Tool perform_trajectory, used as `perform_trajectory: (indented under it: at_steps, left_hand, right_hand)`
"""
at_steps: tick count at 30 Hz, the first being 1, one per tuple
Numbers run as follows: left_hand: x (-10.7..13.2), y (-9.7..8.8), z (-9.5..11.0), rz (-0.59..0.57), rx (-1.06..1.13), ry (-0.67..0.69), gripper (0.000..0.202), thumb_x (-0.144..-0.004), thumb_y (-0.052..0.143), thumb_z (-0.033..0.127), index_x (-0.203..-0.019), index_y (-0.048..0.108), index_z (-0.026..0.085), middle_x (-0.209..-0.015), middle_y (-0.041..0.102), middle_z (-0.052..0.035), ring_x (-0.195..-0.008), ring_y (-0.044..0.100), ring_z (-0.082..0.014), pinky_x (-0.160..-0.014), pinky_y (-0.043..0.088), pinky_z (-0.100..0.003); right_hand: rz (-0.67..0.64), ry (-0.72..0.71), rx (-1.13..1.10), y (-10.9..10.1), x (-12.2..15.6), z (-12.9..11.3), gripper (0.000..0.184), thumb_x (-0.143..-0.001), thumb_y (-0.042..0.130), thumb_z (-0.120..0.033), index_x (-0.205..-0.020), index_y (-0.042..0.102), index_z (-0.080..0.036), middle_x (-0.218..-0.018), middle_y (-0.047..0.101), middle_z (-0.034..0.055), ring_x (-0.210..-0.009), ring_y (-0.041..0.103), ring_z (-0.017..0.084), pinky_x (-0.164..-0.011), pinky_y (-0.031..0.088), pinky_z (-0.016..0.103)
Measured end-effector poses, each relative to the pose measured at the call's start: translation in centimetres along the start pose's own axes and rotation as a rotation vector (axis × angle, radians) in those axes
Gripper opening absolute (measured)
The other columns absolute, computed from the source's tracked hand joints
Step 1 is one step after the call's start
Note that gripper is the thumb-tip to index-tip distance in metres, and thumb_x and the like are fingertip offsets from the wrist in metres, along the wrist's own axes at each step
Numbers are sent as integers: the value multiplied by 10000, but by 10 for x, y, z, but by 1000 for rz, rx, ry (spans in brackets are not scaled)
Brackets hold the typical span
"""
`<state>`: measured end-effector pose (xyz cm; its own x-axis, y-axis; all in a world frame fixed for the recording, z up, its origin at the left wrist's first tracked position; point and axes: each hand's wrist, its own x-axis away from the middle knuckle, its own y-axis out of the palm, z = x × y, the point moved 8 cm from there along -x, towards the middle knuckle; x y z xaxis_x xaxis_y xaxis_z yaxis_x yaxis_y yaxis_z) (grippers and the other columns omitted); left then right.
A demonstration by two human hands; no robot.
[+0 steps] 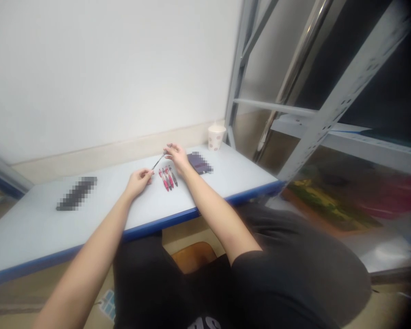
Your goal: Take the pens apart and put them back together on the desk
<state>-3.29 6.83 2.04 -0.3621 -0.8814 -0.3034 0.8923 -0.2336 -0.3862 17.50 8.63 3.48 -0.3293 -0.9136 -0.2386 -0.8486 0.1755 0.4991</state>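
My left hand [139, 182] is closed in a pinch on the lower end of a slim dark pen [158, 161]. The upper end of that pen sits in the fingers of my right hand [176, 156], so it slants between both hands above the table. Just below it, several short pink and grey pens [168, 178] lie side by side on the tabletop, tapering at their ends. Near my right wrist lies a flat dark purple item [199, 163], partly blurred out by pixels. My fingers cover parts of the held pen.
A paper cup [215, 136] with brown spots stands at the far right corner of the white table [99, 224]. To the left lies a dark pixelated object [77, 193]. Grey metal shelving [335, 105] rises on the right, and a brown stool [194, 257] shows under the blue edge.
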Motion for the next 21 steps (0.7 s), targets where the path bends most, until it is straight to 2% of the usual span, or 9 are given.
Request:
perform_trajectory:
  at_steps: [12,17,21]
  left_hand:
    - [-1,0,-2,7,2,-14,609,-710,756,767,-838,731,172,-587,645,-15,-566,610,-175,-627,490,-302]
    - [-1,0,-2,7,8,-17,600,-704,764,757,-830,734,171,-581,643,-16,-558,599,-171,-623,478,-300]
    - [-2,1,-4,4,21,-21,588,-708,763,746,-832,736,172,-581,645,-17,-556,598,-169,-627,482,-301]
  right_hand:
    - [27,-6,16,-4,-2,-1,223,-841,775,-227,-1015,637,-203,-954,760,41,-936,709,144,-763,568,232]
    - [12,5,15,-1,0,-1,173,-856,742,-193,-997,641,-200,-931,762,38,-908,706,136,-745,567,222]
    - [0,15,18,1,1,0,207,-837,775,-217,-998,646,-206,-933,762,37,-919,708,142,-760,565,233]
